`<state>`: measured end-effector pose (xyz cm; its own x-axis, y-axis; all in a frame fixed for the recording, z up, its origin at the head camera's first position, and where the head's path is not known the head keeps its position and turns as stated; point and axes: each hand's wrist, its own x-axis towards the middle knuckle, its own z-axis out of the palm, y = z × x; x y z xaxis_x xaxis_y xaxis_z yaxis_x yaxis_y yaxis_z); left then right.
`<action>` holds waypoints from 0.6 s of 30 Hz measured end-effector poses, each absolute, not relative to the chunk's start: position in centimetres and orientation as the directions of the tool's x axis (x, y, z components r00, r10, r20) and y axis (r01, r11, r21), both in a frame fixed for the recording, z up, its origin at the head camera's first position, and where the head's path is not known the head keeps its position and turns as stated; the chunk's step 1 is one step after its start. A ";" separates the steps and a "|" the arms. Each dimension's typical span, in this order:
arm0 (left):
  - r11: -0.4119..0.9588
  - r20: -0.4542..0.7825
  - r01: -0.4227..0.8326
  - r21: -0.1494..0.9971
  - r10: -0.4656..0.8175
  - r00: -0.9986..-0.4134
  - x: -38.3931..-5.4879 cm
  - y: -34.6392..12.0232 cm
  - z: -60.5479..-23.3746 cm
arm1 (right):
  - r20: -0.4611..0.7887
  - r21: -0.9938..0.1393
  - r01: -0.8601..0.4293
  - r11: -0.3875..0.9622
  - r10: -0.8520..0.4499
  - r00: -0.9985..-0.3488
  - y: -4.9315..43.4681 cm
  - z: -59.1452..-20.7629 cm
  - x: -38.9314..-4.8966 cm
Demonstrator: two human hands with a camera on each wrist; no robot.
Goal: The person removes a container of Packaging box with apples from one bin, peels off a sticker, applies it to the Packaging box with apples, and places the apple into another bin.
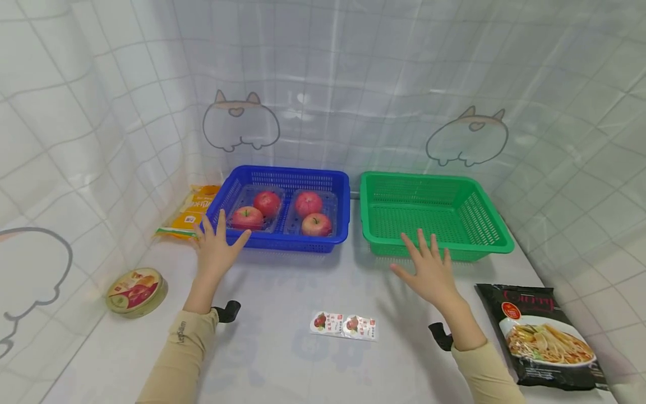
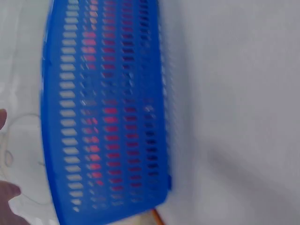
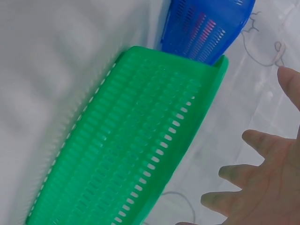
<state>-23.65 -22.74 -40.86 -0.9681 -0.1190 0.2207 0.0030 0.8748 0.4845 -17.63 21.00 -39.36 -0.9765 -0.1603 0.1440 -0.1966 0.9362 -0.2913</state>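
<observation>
Fingers spread, my left hand [image 1: 214,253] hovers by the near left corner of a blue basket [image 1: 292,242] and holds nothing. Inside that basket lie two clear plastic boxes, each with two red apples, such as the apple [image 1: 316,225] at the front right. Over the near rim of a green basket [image 1: 487,247], my right hand [image 1: 430,276] also has its fingers spread and grips nothing. No items show inside the green basket. In the right wrist view, the right hand [image 3: 262,187] appears apart from the green basket [image 3: 117,136].
Two apple-printed labels [image 1: 343,326] lie on the white table between the forearms. A round tin [image 1: 136,292] and a yellow-orange packet [image 1: 190,213] sit at the left. At the right lies a black noodle packet [image 1: 547,336]. A gridded curtain [image 1: 323,84] surrounds the table.
</observation>
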 end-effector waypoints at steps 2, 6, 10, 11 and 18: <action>0.845 0.215 -0.030 0.534 -0.169 -0.962 -24.0 -23.3 -41.2 | 0.145 -0.289 -0.202 0.936 -0.166 -0.975 20.8 -39.3 -17.6; 0.751 0.172 -0.090 0.654 -0.263 -0.949 -24.5 -24.4 -41.9 | 0.138 -0.293 -0.210 0.933 -0.176 -0.975 20.4 -39.1 -17.5; 0.643 0.108 -0.139 0.754 -0.328 -0.938 -25.2 -25.3 -42.7 | 0.139 -0.297 -0.216 0.930 -0.182 -0.973 20.0 -38.8 -17.2; 0.617 0.096 -0.145 0.774 -0.341 -0.935 -25.3 -25.5 -42.9 | 0.141 -0.297 -0.219 0.929 -0.184 -0.973 19.8 -38.7 -17.1; 0.374 -0.006 -0.156 0.914 -0.372 -0.928 -26.1 -26.2 -43.5 | 0.160 -0.296 -0.239 0.925 -0.199 -0.967 18.9 -38.7 -17.1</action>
